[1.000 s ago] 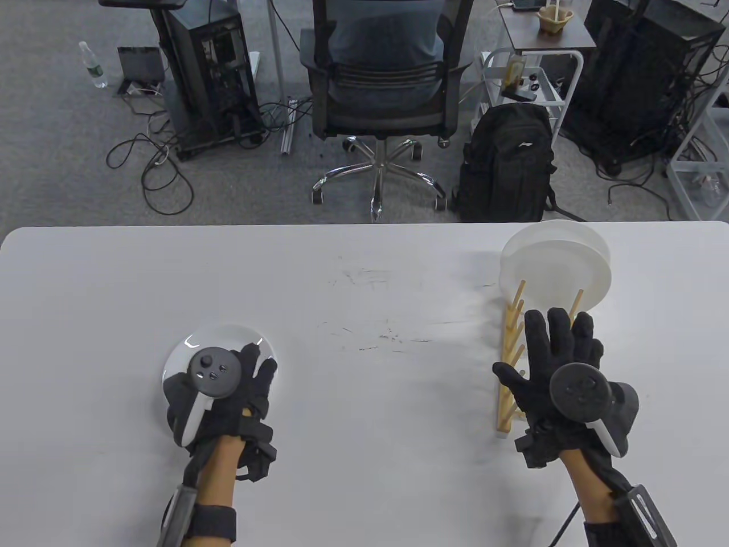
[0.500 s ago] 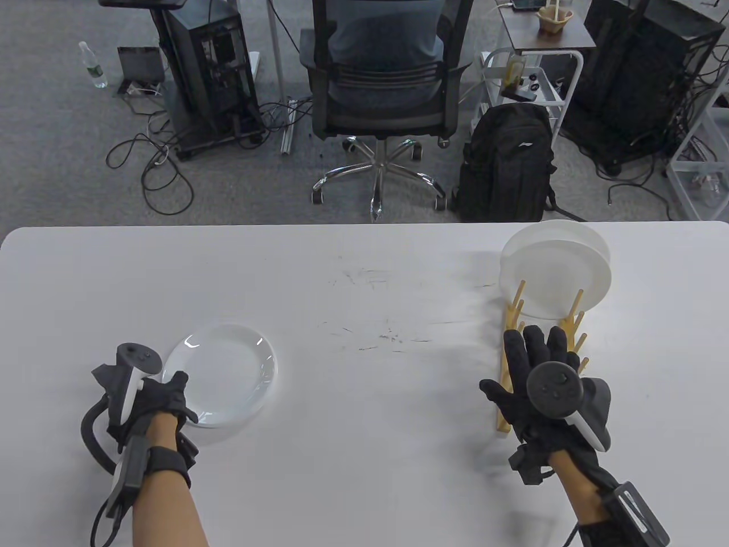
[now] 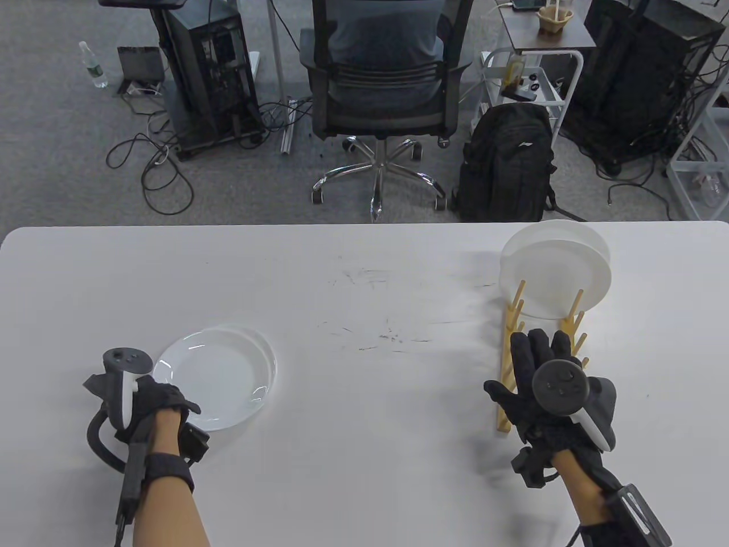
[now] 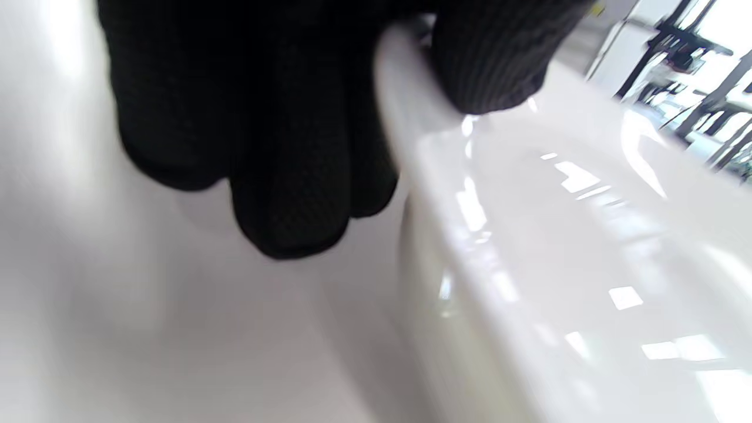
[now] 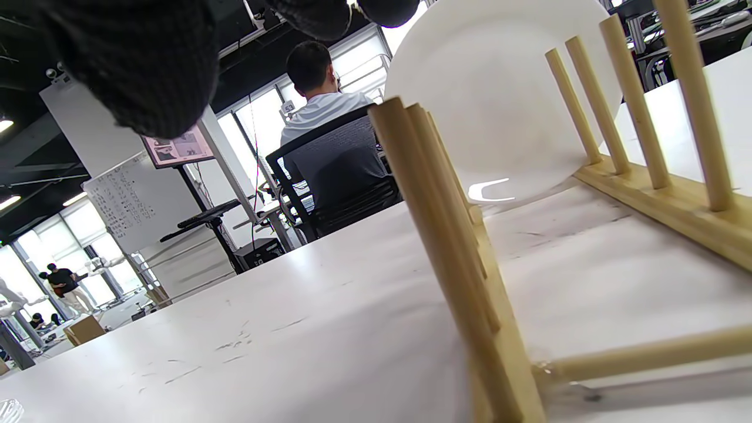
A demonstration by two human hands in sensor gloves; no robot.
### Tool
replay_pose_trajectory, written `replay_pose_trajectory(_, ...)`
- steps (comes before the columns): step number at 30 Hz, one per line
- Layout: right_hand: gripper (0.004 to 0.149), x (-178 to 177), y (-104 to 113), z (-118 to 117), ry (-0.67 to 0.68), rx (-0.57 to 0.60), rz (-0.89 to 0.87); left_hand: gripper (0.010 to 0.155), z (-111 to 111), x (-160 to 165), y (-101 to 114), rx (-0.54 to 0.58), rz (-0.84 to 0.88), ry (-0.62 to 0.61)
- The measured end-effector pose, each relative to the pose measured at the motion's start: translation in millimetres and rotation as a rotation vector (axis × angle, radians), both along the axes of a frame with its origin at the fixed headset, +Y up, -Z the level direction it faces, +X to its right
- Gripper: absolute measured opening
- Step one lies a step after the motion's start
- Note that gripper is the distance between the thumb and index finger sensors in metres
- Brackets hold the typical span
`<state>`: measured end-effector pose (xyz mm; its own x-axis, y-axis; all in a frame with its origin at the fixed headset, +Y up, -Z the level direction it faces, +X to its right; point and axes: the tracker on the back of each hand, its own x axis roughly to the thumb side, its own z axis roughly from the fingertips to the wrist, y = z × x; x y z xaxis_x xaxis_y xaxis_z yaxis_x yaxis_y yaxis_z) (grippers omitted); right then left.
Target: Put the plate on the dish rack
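Note:
A white plate (image 3: 219, 379) lies at the table's front left. My left hand (image 3: 179, 407) pinches its near left rim. In the left wrist view the thumb (image 4: 493, 59) is on top of the rim and the fingers (image 4: 282, 176) curl under it, next to the plate (image 4: 558, 264). A second rim (image 3: 263, 342) shows under the plate's far right side. The wooden dish rack (image 3: 508, 364) stands at the right, with two white plates (image 3: 555, 273) upright in its far end. My right hand (image 3: 535, 353) rests flat and empty on the rack's near end, fingers stretched out.
The right wrist view shows the rack's pegs (image 5: 446, 252) close up, with a racked plate (image 5: 499, 106) behind them. An office chair (image 3: 381, 85) with a seated person and a black backpack (image 3: 507, 165) stand beyond the table's far edge.
My left hand moved off the top of the plate to its left edge and took hold of the rim; the plate shifted slightly left. My right hand drew back a little along the rack.

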<state>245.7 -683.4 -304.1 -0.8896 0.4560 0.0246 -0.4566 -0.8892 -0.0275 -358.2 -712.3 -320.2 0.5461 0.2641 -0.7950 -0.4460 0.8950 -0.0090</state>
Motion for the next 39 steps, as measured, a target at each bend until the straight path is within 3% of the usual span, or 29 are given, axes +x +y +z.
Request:
replay_pose_trajectory(2, 0.088, 0, 0, 0, 0.003, -0.006, 0.000, 0.046, 0, 6, 28, 0.132, -0.041, -0.032)
replay_pose_trajectory(4, 0.087, 0, 0, 0, 0.002, -0.006, 0.001, 0.046, 1, 15, 49, 0.196, -0.026, -0.079)
replay_pose_trajectory(8, 0.087, 2, 0, 0, 0.002, -0.008, -0.007, 0.053, 8, 42, 69, 0.329, -0.012, -0.138)
replay_pose_trajectory(11, 0.087, 3, 0, 1, 0.003, -0.017, -0.010, 0.056, 16, 64, 71, 0.442, 0.140, -0.165)
replay_pose_trajectory(16, 0.088, 3, 0, 1, 0.010, -0.035, -0.012, 0.058, 29, 97, 49, 0.564, 0.475, -0.248)
replay_pose_trajectory(23, 0.086, 0, 0, 2, 0.046, -0.032, -0.035, 0.058, 28, 122, 8, 0.665, 0.927, -0.359)
replay_pose_trajectory(25, 0.084, -5, 3, 4, 0.079, -0.019, -0.055, 0.057, 27, 135, -5, 0.633, 1.150, -0.345)
replay_pose_trajectory(30, 0.079, -22, 12, 13, 0.179, 0.056, -0.123, 0.058, 28, 168, -17, 0.576, 1.399, -0.378)
replay_pose_trajectory(36, 0.083, -46, 20, 25, 0.318, 0.002, -0.383, 0.059, 30, 208, -24, 0.503, 1.562, -0.477)
replay_pose_trajectory(39, 0.082, -55, 16, 25, 0.318, -0.120, -0.737, 0.060, 29, 225, -27, 0.466, 1.608, -0.529)
